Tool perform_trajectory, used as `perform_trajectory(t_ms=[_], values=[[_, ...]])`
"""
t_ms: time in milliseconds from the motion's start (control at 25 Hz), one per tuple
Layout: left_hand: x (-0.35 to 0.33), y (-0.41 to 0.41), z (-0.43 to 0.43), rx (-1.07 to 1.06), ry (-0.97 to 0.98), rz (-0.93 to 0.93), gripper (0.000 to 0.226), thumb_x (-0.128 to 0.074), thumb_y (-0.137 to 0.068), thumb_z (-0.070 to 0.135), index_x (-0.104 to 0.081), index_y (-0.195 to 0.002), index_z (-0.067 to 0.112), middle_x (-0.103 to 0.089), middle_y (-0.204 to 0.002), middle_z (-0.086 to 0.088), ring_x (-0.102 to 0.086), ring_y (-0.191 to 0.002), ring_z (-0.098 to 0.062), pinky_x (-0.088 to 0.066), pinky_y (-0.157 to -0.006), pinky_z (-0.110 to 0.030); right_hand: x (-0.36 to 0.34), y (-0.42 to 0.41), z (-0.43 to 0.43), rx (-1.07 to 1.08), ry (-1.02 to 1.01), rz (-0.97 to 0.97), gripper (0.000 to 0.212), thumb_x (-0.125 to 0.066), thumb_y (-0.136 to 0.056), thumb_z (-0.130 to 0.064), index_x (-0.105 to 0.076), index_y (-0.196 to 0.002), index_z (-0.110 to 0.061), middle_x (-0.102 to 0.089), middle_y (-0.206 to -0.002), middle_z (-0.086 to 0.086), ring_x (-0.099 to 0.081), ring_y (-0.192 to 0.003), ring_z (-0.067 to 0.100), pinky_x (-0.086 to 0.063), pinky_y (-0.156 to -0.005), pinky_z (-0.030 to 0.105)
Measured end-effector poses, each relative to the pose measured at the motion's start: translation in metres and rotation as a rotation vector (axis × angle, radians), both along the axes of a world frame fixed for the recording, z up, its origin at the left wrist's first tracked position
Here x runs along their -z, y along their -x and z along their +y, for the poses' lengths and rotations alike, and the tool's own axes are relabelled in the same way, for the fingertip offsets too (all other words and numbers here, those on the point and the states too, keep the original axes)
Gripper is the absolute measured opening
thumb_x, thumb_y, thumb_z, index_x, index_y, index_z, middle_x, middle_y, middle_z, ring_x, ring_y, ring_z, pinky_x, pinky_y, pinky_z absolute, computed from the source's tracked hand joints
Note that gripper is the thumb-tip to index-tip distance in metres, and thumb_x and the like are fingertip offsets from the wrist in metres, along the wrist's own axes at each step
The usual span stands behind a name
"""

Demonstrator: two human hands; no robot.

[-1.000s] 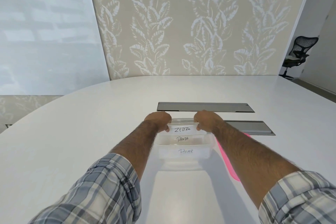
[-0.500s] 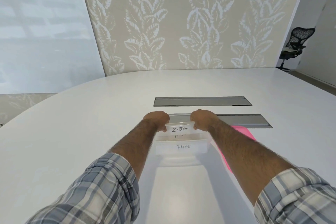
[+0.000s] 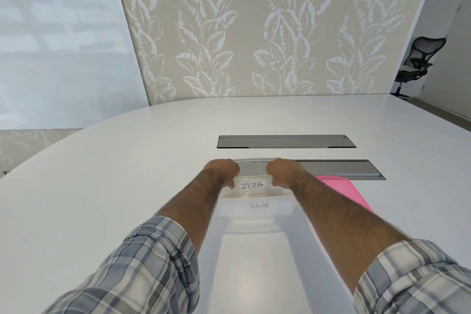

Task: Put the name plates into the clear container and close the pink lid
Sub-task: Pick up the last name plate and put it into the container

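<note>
Name plates: white card plate lettered ZEBRA, held at both ends over the clear plastic container; a second white card lettered BEAR shows through the container's near wall, already inside.
Container place: near the middle of the white oval table, just this side of the nearer grey recessed panel.
Left hand: fingers curled over the left end of the ZEBRA plate, gripping it.
Right hand: fingers curled over the right end of the same plate, gripping it.
Plate position: upright, its lower edge at or just inside the container's mouth; whether it rests on anything below is hidden.
Pink lid: flat on the table just right of the container, partly behind the right forearm, not fitted.
Done: at least one plate looks stowed.
Left: by my reading, lower and let go of ZEBRA, then fetch the lid from the right and press it on.
Other plates: none lie loose on the table.
</note>
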State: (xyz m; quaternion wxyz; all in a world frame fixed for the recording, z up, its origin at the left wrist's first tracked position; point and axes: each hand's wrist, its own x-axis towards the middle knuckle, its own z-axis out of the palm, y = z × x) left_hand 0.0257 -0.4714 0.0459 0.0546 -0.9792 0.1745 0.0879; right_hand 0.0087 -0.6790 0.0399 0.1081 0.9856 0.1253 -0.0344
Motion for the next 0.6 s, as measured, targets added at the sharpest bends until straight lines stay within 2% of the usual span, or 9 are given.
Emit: perform_trajectory(t_ms=[200,440,600], values=[[0.002,0.000,0.001,0.000,0.016,-0.007,0.040,-0.072,-0.089,0.025,-0.062,-0.127,0.021,-0.061,-0.131,0.000,-0.061,-0.115,-0.028,-0.044,-0.079,-0.034,0.003,0.003,0.002,0.011,-0.034,-0.010,0.027,-0.055,-0.088,-0.016,-0.063,-0.113,-0.012,-0.066,-0.113,0.007,-0.062,-0.105,0.027,-0.053,-0.086,0.037],[-0.007,0.009,0.004,0.009,0.144,-0.086,0.043,-0.056,-0.096,0.042,-0.055,-0.137,0.032,-0.053,-0.144,0.006,-0.052,-0.130,-0.022,-0.042,-0.100,-0.038,-0.008,0.007,0.004,0.034,-0.186,-0.043,0.038,-0.049,-0.093,-0.042,-0.062,-0.118,-0.016,-0.064,-0.120,0.003,-0.061,-0.110,0.024,-0.050,-0.092,0.038],[-0.022,0.020,0.009,0.059,0.216,-0.202,0.044,-0.041,-0.104,0.035,-0.045,-0.147,0.028,-0.043,-0.154,0.005,-0.043,-0.138,-0.026,-0.041,-0.109,-0.044,-0.018,0.017,0.004,0.014,-0.261,-0.095,0.055,-0.043,-0.095,-0.053,-0.050,-0.134,-0.015,-0.053,-0.140,0.004,-0.048,-0.129,0.025,-0.041,-0.106,0.043]])
